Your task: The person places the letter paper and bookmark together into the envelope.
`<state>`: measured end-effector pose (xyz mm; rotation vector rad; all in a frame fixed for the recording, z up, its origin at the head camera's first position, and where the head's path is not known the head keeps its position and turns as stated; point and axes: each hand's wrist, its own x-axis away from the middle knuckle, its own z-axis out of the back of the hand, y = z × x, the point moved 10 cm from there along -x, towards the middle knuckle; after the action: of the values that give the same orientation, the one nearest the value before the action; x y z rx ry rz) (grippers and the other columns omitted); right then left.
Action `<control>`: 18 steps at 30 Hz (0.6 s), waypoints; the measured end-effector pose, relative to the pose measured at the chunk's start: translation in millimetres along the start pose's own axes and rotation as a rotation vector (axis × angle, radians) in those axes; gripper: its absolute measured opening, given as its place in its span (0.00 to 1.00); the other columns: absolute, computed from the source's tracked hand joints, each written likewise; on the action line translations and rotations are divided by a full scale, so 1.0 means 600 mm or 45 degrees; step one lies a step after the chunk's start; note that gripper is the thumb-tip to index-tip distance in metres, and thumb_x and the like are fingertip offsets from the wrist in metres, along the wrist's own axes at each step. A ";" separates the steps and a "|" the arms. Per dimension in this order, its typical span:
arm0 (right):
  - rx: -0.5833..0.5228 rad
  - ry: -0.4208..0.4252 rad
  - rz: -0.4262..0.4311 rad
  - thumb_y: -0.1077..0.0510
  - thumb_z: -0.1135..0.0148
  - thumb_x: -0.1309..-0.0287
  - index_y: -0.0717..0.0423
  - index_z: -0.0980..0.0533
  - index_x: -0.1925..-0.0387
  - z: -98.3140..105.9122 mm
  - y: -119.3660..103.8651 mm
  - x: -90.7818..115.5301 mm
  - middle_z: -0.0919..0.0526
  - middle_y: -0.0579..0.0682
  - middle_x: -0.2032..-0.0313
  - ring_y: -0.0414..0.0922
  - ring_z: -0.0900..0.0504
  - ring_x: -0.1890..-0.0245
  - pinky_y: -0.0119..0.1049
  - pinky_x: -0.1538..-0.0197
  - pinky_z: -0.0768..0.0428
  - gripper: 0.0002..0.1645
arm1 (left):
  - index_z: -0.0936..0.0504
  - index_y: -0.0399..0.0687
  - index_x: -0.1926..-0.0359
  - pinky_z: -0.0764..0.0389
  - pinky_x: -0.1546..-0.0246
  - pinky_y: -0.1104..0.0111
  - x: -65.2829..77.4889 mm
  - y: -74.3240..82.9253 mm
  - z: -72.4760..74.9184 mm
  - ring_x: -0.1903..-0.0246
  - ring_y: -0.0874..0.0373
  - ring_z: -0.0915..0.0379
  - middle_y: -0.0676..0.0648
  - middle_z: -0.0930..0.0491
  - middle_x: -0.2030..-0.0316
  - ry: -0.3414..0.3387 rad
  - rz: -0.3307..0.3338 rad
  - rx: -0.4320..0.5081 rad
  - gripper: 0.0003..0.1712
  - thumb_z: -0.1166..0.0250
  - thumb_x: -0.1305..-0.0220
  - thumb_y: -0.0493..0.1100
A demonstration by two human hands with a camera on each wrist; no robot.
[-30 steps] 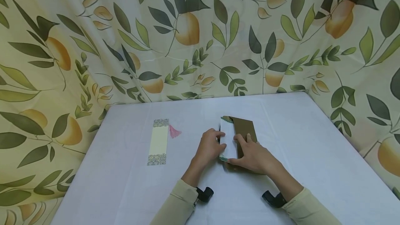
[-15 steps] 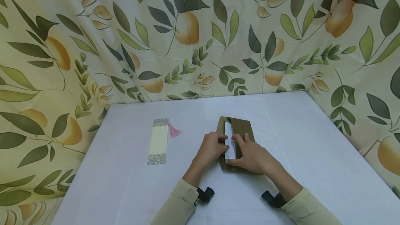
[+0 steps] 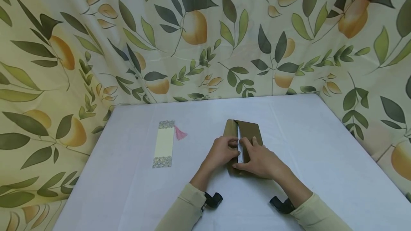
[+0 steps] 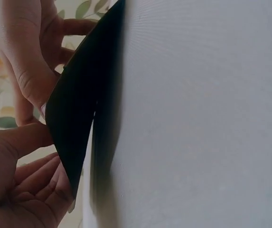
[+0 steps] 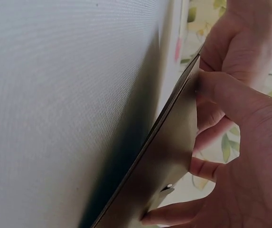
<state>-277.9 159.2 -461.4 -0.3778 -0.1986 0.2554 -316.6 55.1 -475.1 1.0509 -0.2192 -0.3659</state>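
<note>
A brown envelope (image 3: 251, 128) lies before me with its flap spread to the left. Only a narrow strip of a white card (image 3: 240, 158) shows at its mouth; the rest is hidden inside. My left hand (image 3: 221, 150) has its thumb and index finger at the card's left edge, by the fold of the flap. From the other side my right hand (image 3: 259, 159) holds the envelope, thumb near the lower end of the mouth and fingers bent over the front. In the right wrist view the envelope (image 5: 173, 147) is seen edge-on, tilted up from the table.
On the left of the white-covered table (image 3: 135, 188) lies a cream bookmark (image 3: 163, 143) with patterned ends and a pink tassel (image 3: 180, 133). A fruit-and-leaf curtain (image 3: 205, 63) hangs behind. Both wrists carry black cameras.
The white card has slid rightward into the envelope, its visible part shrinking to a thin strip. My left hand has moved right with it, uncovering the flap; the right hand has hardly moved.
</note>
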 end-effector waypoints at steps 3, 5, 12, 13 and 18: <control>0.007 -0.005 -0.002 0.29 0.27 0.47 0.54 0.39 0.28 0.000 -0.001 0.001 0.42 0.86 0.33 0.73 0.18 0.56 0.59 0.67 0.19 0.57 | 0.19 0.38 0.37 0.19 0.48 0.66 0.001 0.000 -0.003 0.50 0.58 0.16 0.46 0.12 0.51 -0.014 0.018 -0.010 0.27 0.27 0.38 0.34; 0.005 -0.009 0.000 0.30 0.27 0.46 0.54 0.40 0.27 0.000 -0.001 0.002 0.42 0.86 0.33 0.75 0.19 0.54 0.60 0.66 0.19 0.57 | 0.20 0.38 0.36 0.21 0.44 0.64 0.003 0.003 -0.004 0.47 0.58 0.18 0.47 0.13 0.50 -0.021 0.020 -0.033 0.29 0.27 0.37 0.35; -0.015 -0.025 0.003 0.33 0.27 0.44 0.55 0.40 0.28 -0.002 0.002 0.001 0.45 0.87 0.33 0.69 0.17 0.60 0.53 0.70 0.20 0.54 | 0.19 0.39 0.37 0.20 0.47 0.66 0.003 0.007 0.014 0.45 0.58 0.19 0.47 0.13 0.49 0.007 0.022 -0.075 0.28 0.27 0.39 0.34; -0.016 -0.025 0.004 0.33 0.27 0.44 0.54 0.39 0.29 -0.002 0.002 0.001 0.45 0.87 0.32 0.68 0.16 0.60 0.52 0.71 0.21 0.53 | 0.18 0.39 0.37 0.20 0.49 0.67 0.002 0.007 0.020 0.46 0.57 0.19 0.48 0.13 0.49 0.017 0.022 -0.069 0.27 0.28 0.40 0.33; -0.019 -0.013 0.026 0.37 0.26 0.43 0.52 0.37 0.32 -0.001 0.000 0.002 0.45 0.87 0.33 0.69 0.16 0.60 0.52 0.70 0.20 0.46 | 0.15 0.39 0.42 0.18 0.56 0.68 0.003 0.005 0.047 0.52 0.57 0.17 0.48 0.12 0.51 0.054 -0.002 -0.029 0.23 0.28 0.39 0.33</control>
<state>-276.8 159.4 -461.5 -0.3932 -0.2071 0.2762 -324.2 33.2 -458.6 1.0356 -0.1756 -0.3461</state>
